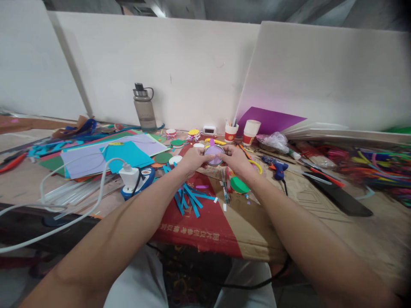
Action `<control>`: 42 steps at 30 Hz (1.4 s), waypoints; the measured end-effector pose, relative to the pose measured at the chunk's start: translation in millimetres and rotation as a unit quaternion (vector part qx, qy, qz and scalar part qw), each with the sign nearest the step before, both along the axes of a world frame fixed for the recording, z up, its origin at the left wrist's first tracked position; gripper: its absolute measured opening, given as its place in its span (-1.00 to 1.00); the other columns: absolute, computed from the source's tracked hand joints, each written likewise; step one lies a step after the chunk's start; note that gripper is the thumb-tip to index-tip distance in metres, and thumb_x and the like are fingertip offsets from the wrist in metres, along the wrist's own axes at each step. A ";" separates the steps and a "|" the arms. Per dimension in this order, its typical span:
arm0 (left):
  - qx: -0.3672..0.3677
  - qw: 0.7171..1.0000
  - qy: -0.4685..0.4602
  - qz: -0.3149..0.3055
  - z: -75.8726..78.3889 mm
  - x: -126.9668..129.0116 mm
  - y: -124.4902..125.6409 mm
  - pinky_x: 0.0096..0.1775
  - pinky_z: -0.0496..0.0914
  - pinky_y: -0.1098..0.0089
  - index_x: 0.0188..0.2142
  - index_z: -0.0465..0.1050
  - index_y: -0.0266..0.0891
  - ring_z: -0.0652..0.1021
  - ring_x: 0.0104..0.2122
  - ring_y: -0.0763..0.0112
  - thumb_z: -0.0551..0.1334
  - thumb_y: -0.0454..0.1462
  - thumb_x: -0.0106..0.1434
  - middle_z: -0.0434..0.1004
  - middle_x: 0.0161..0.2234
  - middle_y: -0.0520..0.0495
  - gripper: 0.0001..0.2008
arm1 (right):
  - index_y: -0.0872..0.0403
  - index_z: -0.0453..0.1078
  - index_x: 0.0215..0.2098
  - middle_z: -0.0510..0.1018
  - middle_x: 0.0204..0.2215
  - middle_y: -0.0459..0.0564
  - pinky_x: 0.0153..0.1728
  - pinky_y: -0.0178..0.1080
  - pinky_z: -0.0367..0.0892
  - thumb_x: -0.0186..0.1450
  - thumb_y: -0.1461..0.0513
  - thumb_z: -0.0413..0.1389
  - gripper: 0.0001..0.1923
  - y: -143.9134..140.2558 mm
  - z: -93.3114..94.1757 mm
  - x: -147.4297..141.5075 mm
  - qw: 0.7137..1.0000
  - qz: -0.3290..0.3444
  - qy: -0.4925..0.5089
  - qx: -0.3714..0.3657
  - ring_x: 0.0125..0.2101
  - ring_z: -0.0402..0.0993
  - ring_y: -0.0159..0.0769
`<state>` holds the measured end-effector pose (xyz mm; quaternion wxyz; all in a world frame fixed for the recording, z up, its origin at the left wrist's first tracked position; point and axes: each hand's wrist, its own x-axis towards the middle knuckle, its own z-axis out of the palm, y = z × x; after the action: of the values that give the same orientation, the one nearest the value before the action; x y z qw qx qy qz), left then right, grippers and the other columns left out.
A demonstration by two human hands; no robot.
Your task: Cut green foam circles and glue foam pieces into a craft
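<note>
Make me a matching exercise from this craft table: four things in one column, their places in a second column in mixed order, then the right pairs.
Things
1. lilac paper disc
2. water bottle
3. blue glue gun
4. blue paper strips

Places
A. against the white back wall
B. on the red part of the cardboard, between the forearms
C. held between the left hand and right hand
D. on the table right of the hands

Pairs: 1-C, 2-A, 3-D, 4-B
</note>
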<state>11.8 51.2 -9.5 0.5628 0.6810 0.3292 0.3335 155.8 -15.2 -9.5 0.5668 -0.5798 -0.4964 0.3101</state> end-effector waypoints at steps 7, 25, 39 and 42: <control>0.028 0.999 0.002 0.016 1.6 1.0 -1.6 -0.60 0.25 0.56 -0.49 0.50 -0.31 0.35 -0.68 0.62 0.37 -0.29 0.01 0.44 -0.61 0.07 -0.89 | 0.11 0.36 -0.41 0.51 -0.53 -0.13 -0.53 -0.37 0.37 0.10 0.30 0.18 -0.91 -0.1 0.8 -0.9 1.000 -0.006 -0.006 0.008 -0.55 0.38 -0.45; -0.026 0.999 -0.031 0.034 -2.5 1.8 2.4 -0.60 0.24 0.55 -0.50 0.49 -0.33 0.35 -0.64 0.59 0.38 -0.25 -0.02 0.45 -0.58 0.03 -0.83 | 0.10 0.37 -0.28 0.53 -0.38 -0.04 -0.46 -0.31 0.40 0.16 0.25 0.22 -0.83 -4.9 9.5 2.8 0.999 -0.031 -0.032 -0.027 -0.44 0.43 -0.39; -0.058 0.995 -0.046 0.065 -3.0 0.2 5.6 -0.63 0.19 0.58 -0.47 0.48 -0.32 0.42 -0.64 0.59 0.36 -0.29 0.01 0.49 -0.56 -0.01 -0.88 | 0.08 0.37 -0.28 0.47 -0.43 -0.11 -0.47 -0.33 0.33 0.13 0.20 0.12 -0.82 -11.4 38.1 32.2 0.983 -0.146 -0.023 0.113 -0.47 0.38 -0.43; -0.072 0.993 -0.062 0.075 -5.2 0.9 7.7 -0.63 0.20 0.58 -0.45 0.48 -0.33 0.44 -0.62 0.58 0.37 -0.29 0.01 0.51 -0.53 -0.02 -0.86 | 0.10 0.40 -0.32 0.48 -0.46 -0.10 -0.48 -0.32 0.31 0.12 0.22 0.12 -0.84 -17.0 39.5 30.4 0.985 -0.133 -0.052 0.094 -0.49 0.36 -0.42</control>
<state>12.7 58.9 -14.7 0.6031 0.5904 0.3669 0.3912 186.2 -32.2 29.9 0.6281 -0.6005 -0.4706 0.1530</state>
